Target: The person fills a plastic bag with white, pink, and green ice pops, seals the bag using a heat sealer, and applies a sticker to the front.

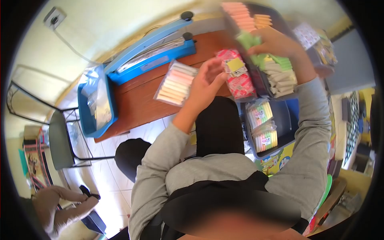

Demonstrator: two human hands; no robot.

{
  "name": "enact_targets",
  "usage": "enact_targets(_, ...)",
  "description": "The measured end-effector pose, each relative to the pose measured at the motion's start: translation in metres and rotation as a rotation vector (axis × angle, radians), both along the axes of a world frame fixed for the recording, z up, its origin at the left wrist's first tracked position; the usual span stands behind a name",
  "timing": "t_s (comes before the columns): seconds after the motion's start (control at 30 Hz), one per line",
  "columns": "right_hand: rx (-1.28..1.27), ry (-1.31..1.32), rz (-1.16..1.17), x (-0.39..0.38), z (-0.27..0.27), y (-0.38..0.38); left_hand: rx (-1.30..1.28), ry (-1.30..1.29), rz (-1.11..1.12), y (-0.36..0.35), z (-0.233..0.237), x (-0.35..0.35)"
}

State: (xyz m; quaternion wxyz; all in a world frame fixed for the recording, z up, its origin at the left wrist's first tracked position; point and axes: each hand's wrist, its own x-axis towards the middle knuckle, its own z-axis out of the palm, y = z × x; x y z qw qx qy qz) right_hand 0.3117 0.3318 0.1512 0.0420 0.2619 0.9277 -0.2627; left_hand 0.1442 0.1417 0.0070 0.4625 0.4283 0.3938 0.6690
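My right hand (278, 43) is closed around several light green sticks (249, 41), slightly blurred, above a dark tray (280, 18). In that tray are pink sticks (240, 17), orange sticks (262, 21), cream sticks (280, 78) and more green ones. My left hand (208, 80) is open, its fingers curved and apart, with nothing seen in it. Beside its fingertips a red and white packet (242, 86) lies against the tray, small printed labels (236, 67) and a yellow square on top. Left of this hand, a clear bag of pastel sticks (176, 83) lies on the wooden table (140, 114).
A blue heat sealer (156, 60) stands along the wall. At the left is a blue basket (96, 130) with plastic bags. Filled packs of sticks (262, 116) sit in a bin (289, 140) near my right knee. Another person's legs (64, 204) show lower left.
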Motion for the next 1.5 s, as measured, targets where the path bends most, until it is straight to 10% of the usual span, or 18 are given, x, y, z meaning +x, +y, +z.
enact_targets(0.13, -0.114, -0.136, 0.25, -0.094, -0.053, -0.058, -0.057, -0.568, 0.053, 0.007, -0.013, -0.016)
enact_targets(0.37, 0.061, -0.012, 0.18, -0.17, -0.106, -0.098, -0.192, -0.832, 0.173, -0.045, -0.055, -0.085)
enact_targets(0.5, 0.124, 0.181, 0.231, -0.189, -0.137, -0.106, 0.014, -1.117, -0.138, -0.054, -0.082, -0.088)
enact_targets(0.63, 0.125, 0.632, 0.034, -0.177, -0.155, -0.114, -0.152, -1.009, 0.172, -0.058, -0.069, -0.089)
enact_targets(0.73, -0.223, 0.367, -0.203, -0.149, -0.151, -0.136, -0.077, -0.964, 0.234, -0.056, -0.067, -0.097)
enact_targets(1.03, -1.07, 0.635, -0.54, -0.128, -0.177, -0.16, -0.003, -0.881, 0.244, -0.048, -0.061, -0.088)
enact_targets(1.2, -0.994, 0.713, -0.631, -0.086, -0.161, -0.136, -0.041, -0.821, 0.224, -0.055, -0.039, -0.092)
enact_targets(1.33, -0.599, 0.501, -0.596, -0.014, -0.144, -0.103, -0.529, 0.599, 0.279, -0.064, -0.056, -0.101)
enact_targets(1.5, -0.672, 0.283, -0.641, 0.002, -0.178, -0.086, -0.406, 1.163, 0.403, -0.065, -0.069, -0.05)
